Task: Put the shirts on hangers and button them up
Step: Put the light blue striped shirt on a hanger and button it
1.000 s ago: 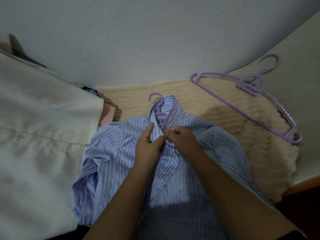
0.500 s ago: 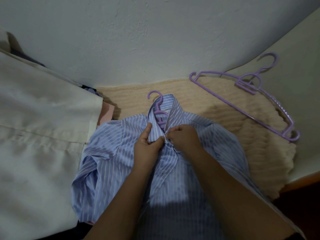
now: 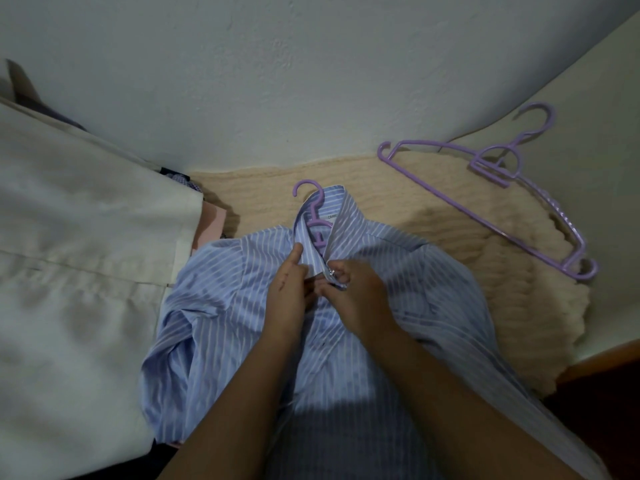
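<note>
Head view: cream knitted blanket point(image 3: 485, 271) meets white wall point(image 3: 311, 81).

I see both forearms reaching forward, bare, converging at centre. My left hand point(image 3: 289, 289) has its thumb stretched up and its fingers curled, pinching cloth. My right hand point(image 3: 360, 289) is knuckles up, fingers curled in, pinching too. Fingertips of the two hands nearly touch.
</note>
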{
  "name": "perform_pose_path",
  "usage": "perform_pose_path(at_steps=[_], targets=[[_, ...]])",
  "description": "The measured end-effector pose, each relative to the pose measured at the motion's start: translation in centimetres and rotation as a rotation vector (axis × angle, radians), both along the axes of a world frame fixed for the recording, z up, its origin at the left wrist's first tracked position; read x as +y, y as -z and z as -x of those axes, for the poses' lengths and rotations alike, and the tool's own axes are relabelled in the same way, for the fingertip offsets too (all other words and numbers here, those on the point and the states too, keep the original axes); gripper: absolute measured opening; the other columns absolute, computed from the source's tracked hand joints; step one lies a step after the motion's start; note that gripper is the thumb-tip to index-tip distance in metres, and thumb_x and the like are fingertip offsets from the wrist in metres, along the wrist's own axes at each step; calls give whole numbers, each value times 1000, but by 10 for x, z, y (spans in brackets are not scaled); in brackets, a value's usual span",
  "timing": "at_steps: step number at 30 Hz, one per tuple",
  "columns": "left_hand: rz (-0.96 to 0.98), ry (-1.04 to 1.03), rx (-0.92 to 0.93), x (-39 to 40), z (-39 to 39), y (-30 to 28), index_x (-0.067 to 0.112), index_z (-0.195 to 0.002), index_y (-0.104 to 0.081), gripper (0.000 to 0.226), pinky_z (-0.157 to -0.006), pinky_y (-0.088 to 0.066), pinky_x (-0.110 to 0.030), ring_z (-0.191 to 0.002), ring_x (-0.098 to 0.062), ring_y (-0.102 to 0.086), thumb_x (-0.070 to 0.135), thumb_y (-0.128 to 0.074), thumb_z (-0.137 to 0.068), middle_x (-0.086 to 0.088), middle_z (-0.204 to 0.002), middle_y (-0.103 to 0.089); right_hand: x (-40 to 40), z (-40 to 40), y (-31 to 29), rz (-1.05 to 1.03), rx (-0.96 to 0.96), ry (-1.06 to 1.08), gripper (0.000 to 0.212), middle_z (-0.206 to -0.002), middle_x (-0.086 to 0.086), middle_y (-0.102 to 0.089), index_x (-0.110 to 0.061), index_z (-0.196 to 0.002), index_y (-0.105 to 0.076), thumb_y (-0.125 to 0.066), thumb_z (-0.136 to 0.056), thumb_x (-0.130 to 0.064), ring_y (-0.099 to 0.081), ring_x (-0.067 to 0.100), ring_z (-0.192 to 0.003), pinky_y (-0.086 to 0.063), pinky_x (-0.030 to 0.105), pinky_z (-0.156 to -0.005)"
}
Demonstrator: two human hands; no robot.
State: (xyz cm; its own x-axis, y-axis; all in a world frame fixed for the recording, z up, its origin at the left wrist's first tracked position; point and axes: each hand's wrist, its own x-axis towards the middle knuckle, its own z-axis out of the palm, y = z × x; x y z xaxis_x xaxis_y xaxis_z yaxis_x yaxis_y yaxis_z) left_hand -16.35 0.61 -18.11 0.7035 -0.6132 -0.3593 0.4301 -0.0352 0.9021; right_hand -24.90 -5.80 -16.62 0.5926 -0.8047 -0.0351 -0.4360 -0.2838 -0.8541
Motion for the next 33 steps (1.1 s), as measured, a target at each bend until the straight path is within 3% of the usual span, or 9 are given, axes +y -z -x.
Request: perform_pose_path(at_steps=[5,9,12,16,19,22,24,28,33], targets=[[-2,-10,80,-5,-2,-7,26,-140,-44,40,-88,-53,-33,-88,-18,-69,26,-44,-100,1,-103,-55,0,-7,7,322,-22,32,13,-77,13,-67,-2,-81,-70,-58,-81,-6,-58,19,-80,-31,18,-70],[16,76,-88,3,2,-6,23,-149,-28,60,-65,-45,-28,-52,-8,-50,0,-42,-96,6,-56,-51,-6,-5,4,352,-83,7,18,-73,10,-66,-4,-77,-67,-51,-82,-9,-60,24,-73,-35,22,-68],[56,92,-113,4,3,-5,20,-151,-22,72,-60,-36,-26,-52,-6,-36,-3,-55,-91,6,-53,-32,-11,-3,1,328,-146,-32,22,-86,7,-66,-6,-100,-63,-47,-86,-10,-59,19,-79,-36,18,-70],[84,79,-75,-1,0,-8,20,-151,-22,82,-56,-39,-24,-47,-5,-35,-10,-60,-85,7,-50,-28,-14,-5,1,458,-179,-129,23,-69,12,-60,-4,-76,-61,-40,-81,-13,-54,21,-67,-40,28,-64],[85,52,-75,-3,-4,-9,18,-151,-22,83,-49,-39,-19,-44,-4,-39,-17,-55,-84,2,-53,-35,-19,-7,1,331,-218,-152,28,-69,13,-59,-4,-65,-64,-38,-75,-8,-49,10,-68,-38,10,-67],[104,63,-85,-5,-5,-10,17,-151,-20,80,-56,-47,-19,-52,-7,-57,-14,-54,-86,-2,-61,-57,-20,-6,-8,149,-211,-151,26,-87,11,-60,4,-87,-69,-43,-84,2,-51,1,-77,-34,-4,-69],[135,90,-66,-6,-7,-13,17,-152,-17,78,-62,-49,-22,-58,-10,-61,-12,-52,-88,2,-64,-65,-24,-8,-11,10,-137,-154,28,-98,7,-61,1,-108,-66,-44,-92,3,-52,0,-86,-35,0,-72],[176,125,-66,-11,-11,-27,16,-153,-8,79,-67,-51,-23,-59,-12,-60,-11,-49,-91,1,-66,-63,-38,-16,-11,-206,-181,-56,30,-72,-18,-51,-10,-119,-62,-45,-95,-4,-48,-11,-57,-36,11,-65],[243,-5,-23,-31,-15,-49,14,-153,0,83,-64,-53,-16,-65,-8,-60,-16,-47,-90,-12,-85,-59,-63,-25,-28,-265,-286,47,24,-83,-3,-62,-22,-104,-58,-49,-92,-3,-56,6,-69,-45,24,-70]])
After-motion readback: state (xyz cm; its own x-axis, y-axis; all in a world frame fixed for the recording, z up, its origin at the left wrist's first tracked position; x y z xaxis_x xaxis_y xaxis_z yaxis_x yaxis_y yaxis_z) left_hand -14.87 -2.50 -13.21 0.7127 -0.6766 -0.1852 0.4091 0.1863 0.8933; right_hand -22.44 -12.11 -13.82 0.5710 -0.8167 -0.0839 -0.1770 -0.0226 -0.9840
